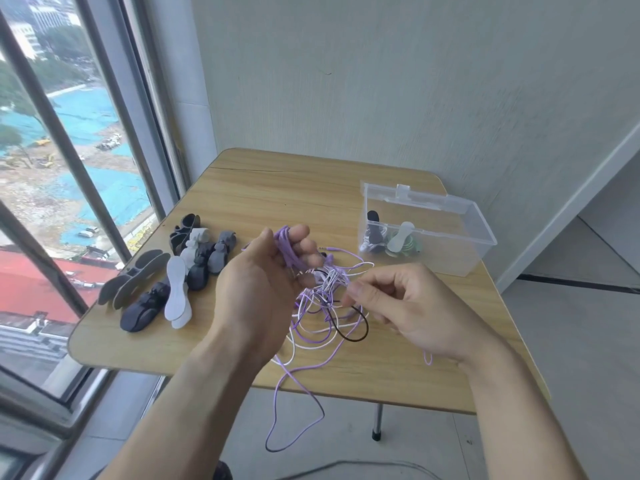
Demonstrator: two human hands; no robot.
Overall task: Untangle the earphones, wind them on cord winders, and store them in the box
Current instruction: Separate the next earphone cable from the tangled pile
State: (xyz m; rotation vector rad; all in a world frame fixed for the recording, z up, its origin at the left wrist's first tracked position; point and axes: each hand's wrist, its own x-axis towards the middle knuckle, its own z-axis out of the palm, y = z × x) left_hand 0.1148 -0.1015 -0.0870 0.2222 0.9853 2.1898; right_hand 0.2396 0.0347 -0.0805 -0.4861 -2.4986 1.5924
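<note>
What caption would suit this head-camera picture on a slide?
Left hand grips purple cord while right hand picks at the tangle; winders and box wait on the table.

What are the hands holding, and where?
The left hand grips a bunch of purple cord loops from the tangled earphones. The right hand pinches a strand in the tangle.

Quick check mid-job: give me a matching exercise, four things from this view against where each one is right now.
Things:
1. purple coil
2. spare winders
3. wound earphones
4. purple loop

Places:
A. in the clear box
B. hanging below the table edge
C. in the left hand
D. piled on the table's left side

Pairs: 1-C, 2-D, 3-A, 4-B
</note>
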